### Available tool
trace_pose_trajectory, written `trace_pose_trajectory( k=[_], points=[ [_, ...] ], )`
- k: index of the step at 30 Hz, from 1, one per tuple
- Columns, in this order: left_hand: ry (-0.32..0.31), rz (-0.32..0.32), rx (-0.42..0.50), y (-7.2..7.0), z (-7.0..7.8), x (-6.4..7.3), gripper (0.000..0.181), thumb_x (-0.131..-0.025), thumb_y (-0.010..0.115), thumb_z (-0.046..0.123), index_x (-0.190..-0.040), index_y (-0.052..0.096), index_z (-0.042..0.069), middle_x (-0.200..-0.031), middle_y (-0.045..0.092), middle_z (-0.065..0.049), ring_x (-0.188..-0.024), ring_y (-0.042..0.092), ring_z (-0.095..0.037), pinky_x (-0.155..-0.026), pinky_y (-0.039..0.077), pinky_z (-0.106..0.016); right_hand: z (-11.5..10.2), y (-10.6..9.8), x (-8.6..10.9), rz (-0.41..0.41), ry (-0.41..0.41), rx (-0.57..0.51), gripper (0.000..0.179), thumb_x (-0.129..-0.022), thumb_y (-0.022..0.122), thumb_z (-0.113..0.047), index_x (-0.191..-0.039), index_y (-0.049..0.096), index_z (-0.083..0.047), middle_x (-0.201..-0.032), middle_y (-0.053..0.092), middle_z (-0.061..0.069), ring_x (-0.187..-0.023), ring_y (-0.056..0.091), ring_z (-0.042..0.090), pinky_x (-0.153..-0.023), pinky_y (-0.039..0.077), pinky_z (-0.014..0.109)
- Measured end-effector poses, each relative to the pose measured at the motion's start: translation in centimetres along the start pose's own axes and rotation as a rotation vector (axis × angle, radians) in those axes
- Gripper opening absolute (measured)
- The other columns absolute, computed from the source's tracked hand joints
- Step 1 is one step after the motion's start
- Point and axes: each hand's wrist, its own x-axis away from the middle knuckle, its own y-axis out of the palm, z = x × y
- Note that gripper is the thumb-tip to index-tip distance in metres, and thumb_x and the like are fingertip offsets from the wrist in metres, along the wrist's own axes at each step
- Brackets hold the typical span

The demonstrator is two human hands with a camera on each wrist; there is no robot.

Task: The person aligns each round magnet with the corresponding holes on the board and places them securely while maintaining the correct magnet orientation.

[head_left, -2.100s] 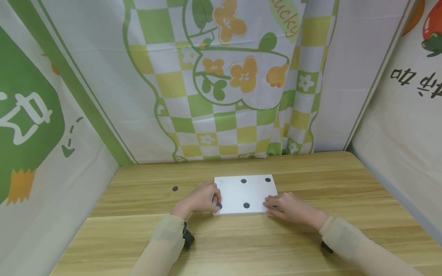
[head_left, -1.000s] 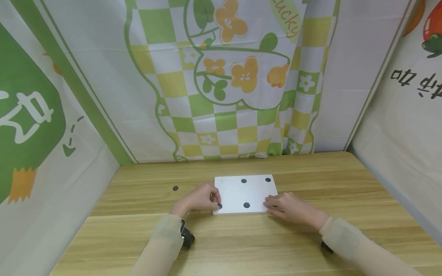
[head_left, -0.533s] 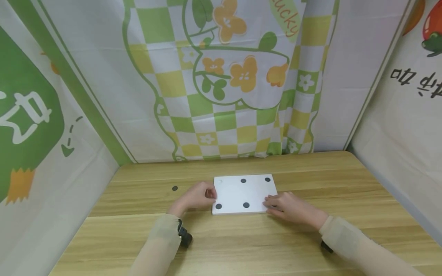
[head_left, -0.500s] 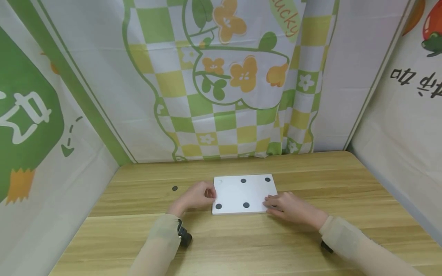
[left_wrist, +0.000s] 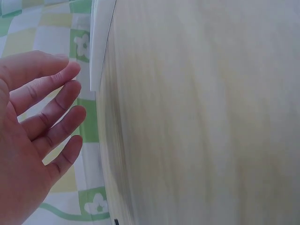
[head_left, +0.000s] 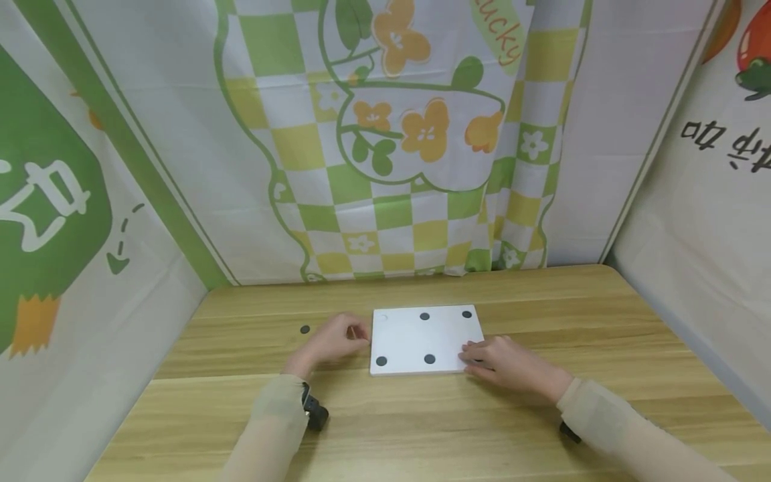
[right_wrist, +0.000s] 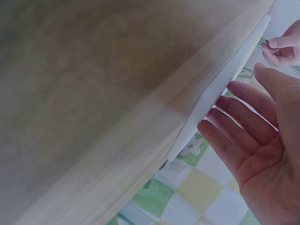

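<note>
A flat white board [head_left: 409, 338] lies on the table with several black discs on it, among them one at its near left corner [head_left: 381, 361]. A shallow round mark [head_left: 384, 317] shows at its far left corner. My left hand [head_left: 334, 336] hovers just left of the board, fingers loosely bent, nothing between them in the left wrist view. My right hand [head_left: 504, 363] rests its extended fingertips on the board's right edge, hiding the near right corner. Left of the board, a loose black disc [head_left: 305, 329] lies on the wood.
The wooden table [head_left: 446, 428] ends at a back wall hung with a green and yellow checked cloth [head_left: 385, 221]. Printed fabric walls stand at the left [head_left: 150, 314] and right [head_left: 693, 254]. Both wrists carry dark straps with a device.
My left hand has let go of the near left disc and drawn back left, off the board. That disc stays on the board. My right hand has stayed put.
</note>
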Motion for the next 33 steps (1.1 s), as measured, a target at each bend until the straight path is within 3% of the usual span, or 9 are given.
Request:
trace_pose_trajectory(
  k=[12, 22, 33],
  points=[
    [-0.037, 0.052, -0.076, -0.8, -1.0, 0.9, 0.005, -0.083, 0.069, 0.013, -0.087, 0.068, 0.009, -0.09, 0.063, -0.002, -0.085, 0.058, -0.019, -0.077, 0.051, -0.034, -0.1, 0.0, 0.1, 0.027, -0.024, 0.002, 0.02, -0.088, 0.067, -0.016, -0.104, 0.072, -0.005, -0.105, 0.071, 0.015, -0.098, 0.069, 0.026, -0.08, 0.059, 0.037],
    [-0.057, 0.098, -0.11, -1.5, -2.2, 1.6, 0.005, -0.082, 0.07, 0.013, -0.086, 0.068, 0.01, -0.09, 0.064, -0.002, -0.084, 0.057, -0.017, -0.077, 0.051, -0.033, 0.0, -0.1, 0.2, 0.005, 0.003, -0.003, 0.022, -0.088, 0.067, -0.019, -0.105, 0.072, -0.007, -0.108, 0.071, 0.014, -0.1, 0.069, 0.024, -0.082, 0.058, 0.037],
    [-0.104, 0.144, -0.172, -2.6, -3.2, 2.5, 0.006, -0.085, 0.067, 0.015, -0.09, 0.068, 0.011, -0.103, 0.066, -0.006, -0.102, 0.058, -0.03, -0.09, 0.051, -0.047, 0.0, -0.1, 0.0, -0.016, 0.022, -0.024, 0.022, -0.089, 0.065, -0.019, -0.107, 0.071, -0.007, -0.109, 0.07, 0.012, -0.103, 0.068, 0.024, -0.085, 0.057, 0.038]
  ],
)
